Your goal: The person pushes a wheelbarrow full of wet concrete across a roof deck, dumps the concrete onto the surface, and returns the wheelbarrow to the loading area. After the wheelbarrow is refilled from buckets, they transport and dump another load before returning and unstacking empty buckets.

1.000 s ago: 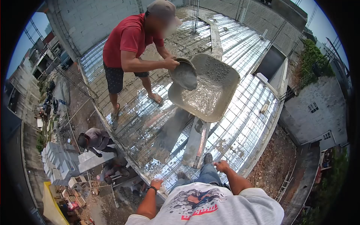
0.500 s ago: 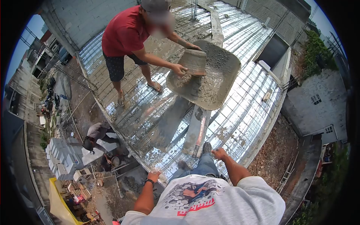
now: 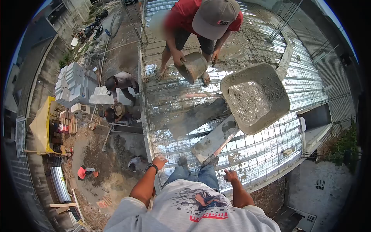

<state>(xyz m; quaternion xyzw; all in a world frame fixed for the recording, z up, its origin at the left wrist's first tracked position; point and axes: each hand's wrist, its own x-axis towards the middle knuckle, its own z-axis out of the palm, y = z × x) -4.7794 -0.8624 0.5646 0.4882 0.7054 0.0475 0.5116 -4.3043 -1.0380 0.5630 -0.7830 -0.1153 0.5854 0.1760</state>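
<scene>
My left hand (image 3: 159, 161), with a dark watch at the wrist, hangs by the roof edge, empty, its fingers loosely apart. Over the wire mesh my right hand (image 3: 231, 176) is held out beside my leg, loosely bent and holding nothing. Ahead of my feet stands a wheelbarrow (image 3: 273, 94) with wet grey concrete (image 3: 249, 102) in its tray. A long-handled tool (image 3: 225, 144) lies by a flat board (image 3: 210, 145) between my feet and the barrow. A co-worker in a red shirt (image 3: 183, 15) holds a bucket (image 3: 193, 66) left of the barrow.
Wire mesh over shiny metal decking (image 3: 266, 154) surrounds my feet. The roof edge (image 3: 146, 135) drops off on my left, with workers (image 3: 123, 83) and stacked pale blocks (image 3: 73, 85) below. An opening (image 3: 317, 116) lies at the right. Upright steel bars (image 3: 286, 21) stand at the back.
The view has turned left, so the barrow appears further right. The co-worker's bucket, earlier tipped over the barrow, is now away from it. Both my hands remain empty.
</scene>
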